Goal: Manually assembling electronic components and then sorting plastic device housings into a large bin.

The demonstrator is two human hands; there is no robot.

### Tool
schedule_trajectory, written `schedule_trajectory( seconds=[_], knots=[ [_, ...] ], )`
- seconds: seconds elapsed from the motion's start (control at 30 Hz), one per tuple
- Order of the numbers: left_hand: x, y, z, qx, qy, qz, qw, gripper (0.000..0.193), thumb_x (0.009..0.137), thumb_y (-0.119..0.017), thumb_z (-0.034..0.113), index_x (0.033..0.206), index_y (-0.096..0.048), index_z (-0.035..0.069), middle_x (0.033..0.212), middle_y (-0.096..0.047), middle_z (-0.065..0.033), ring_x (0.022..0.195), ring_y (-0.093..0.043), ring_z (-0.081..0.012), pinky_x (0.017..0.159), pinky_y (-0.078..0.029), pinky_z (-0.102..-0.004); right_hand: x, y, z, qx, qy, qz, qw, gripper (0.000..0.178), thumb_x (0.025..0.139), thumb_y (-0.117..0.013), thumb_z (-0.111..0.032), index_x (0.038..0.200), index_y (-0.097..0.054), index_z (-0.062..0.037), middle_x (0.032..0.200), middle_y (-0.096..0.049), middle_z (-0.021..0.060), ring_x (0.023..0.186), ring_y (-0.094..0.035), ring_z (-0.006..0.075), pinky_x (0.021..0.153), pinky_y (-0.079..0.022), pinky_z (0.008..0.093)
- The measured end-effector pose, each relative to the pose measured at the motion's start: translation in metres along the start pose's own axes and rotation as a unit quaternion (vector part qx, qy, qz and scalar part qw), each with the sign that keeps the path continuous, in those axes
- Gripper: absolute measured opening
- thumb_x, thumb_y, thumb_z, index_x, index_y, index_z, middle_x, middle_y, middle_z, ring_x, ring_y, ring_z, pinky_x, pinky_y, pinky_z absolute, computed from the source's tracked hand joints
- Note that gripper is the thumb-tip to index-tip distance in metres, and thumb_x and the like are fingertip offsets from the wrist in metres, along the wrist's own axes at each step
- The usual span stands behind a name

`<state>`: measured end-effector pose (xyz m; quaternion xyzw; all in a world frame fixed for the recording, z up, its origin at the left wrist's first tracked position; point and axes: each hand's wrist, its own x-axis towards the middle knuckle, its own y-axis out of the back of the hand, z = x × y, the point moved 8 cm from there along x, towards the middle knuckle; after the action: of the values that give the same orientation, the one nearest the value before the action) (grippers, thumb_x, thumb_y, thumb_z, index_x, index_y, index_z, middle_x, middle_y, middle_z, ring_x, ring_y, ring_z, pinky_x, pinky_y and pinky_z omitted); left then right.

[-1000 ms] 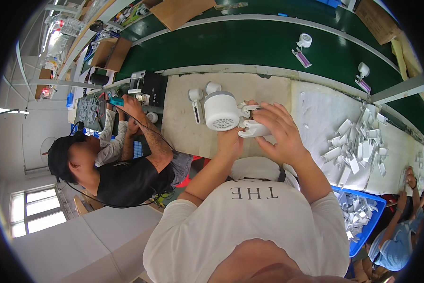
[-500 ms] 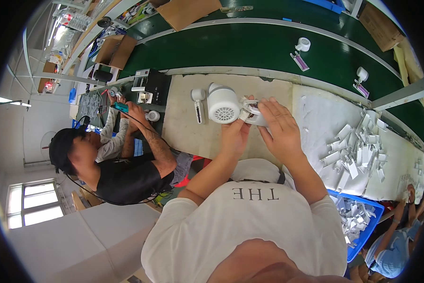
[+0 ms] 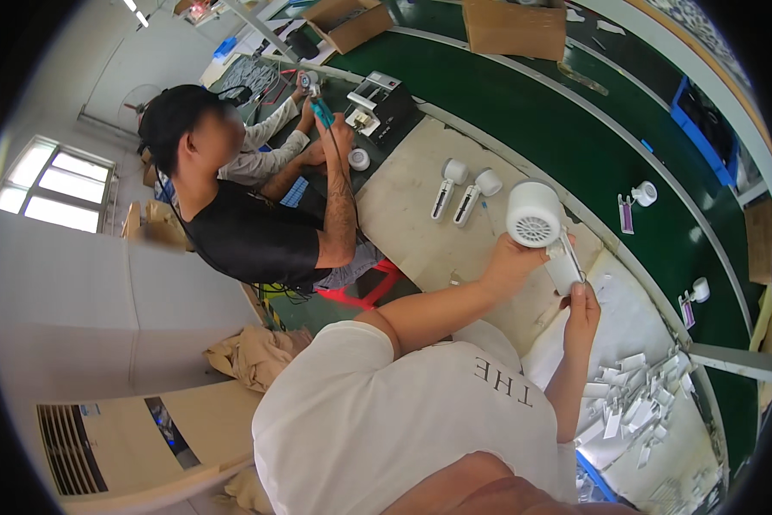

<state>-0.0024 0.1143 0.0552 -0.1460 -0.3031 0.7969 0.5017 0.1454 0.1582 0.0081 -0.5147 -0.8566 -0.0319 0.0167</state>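
A white hair dryer, its round grille facing me, is held above the bench. My left hand is closed around the neck where the barrel meets the handle. My right hand pinches the lower end of the flat white handle, thumb on its face. The handle slants down to the right, and part of its inside is hidden by my fingers. To the left lie two smaller-looking white dryers, one beside the other, each with a dark slot along its handle.
Loose white handle covers are heaped at the right, above a blue crate. Beyond the bench edge, a green conveyor carries two dryers with purple handles. At left, a co-worker holds a teal tool near a black machine.
The view has swung left. My right hand has gone from lying flat over the handle to pinching its end, and the handle now points downward. A second dryer shows on the bench.
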Motion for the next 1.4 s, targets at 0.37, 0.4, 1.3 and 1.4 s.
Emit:
schedule_trajectory(
  seconds=[0.37,0.4,1.3,1.4],
  knots=[
    [0.013,-0.033,-0.005,-0.060,0.034,-0.078,0.995,0.023,0.077,-0.057,0.005,0.099,-0.052,0.002,0.089,-0.060,-0.0106,0.086,-0.058,-0.0198,0.077,-0.046,-0.0315,0.003,0.015,-0.016,0.011,0.139,0.111,0.984,0.037,0.081,-0.051,-0.031,0.090,-0.053,0.0049,0.077,-0.054,0.0064,0.068,-0.049,0.0123,0.063,-0.040,0.0239],
    [0.019,-0.027,-0.016,-0.069,0.045,-0.078,0.994,0.023,0.077,-0.057,0.005,0.099,-0.052,0.002,0.089,-0.060,-0.0106,0.086,-0.058,-0.0198,0.077,-0.046,-0.0315,0.002,0.013,-0.003,-0.020,0.149,0.091,0.984,0.036,0.083,-0.049,-0.027,0.095,-0.054,0.0060,0.082,-0.057,0.0082,0.073,-0.052,0.0138,0.067,-0.042,0.0245],
    [0.106,0.196,-0.084,0.501,0.168,0.012,0.849,0.033,0.078,-0.054,0.021,0.105,-0.047,0.002,0.101,-0.058,-0.0129,0.087,-0.056,-0.0244,0.072,-0.045,-0.0322,0.212,0.064,0.187,0.109,-0.243,0.013,0.964,0.066,0.069,-0.064,-0.015,0.123,-0.032,0.0022,0.073,-0.050,0.0055,0.052,-0.044,0.0086,0.043,-0.036,0.0200],
    [0.092,0.142,-0.138,0.090,0.335,0.069,0.935,0.025,0.086,-0.043,0.025,0.101,-0.046,0.004,0.099,-0.059,-0.0120,0.086,-0.057,-0.0191,0.075,-0.046,-0.0286,0.156,0.028,0.120,0.084,-0.138,0.064,0.985,0.072,0.071,-0.060,-0.008,0.131,-0.021,-0.0017,0.074,-0.049,0.0048,0.050,-0.040,0.0070,0.042,-0.032,0.0182]
  ],
)
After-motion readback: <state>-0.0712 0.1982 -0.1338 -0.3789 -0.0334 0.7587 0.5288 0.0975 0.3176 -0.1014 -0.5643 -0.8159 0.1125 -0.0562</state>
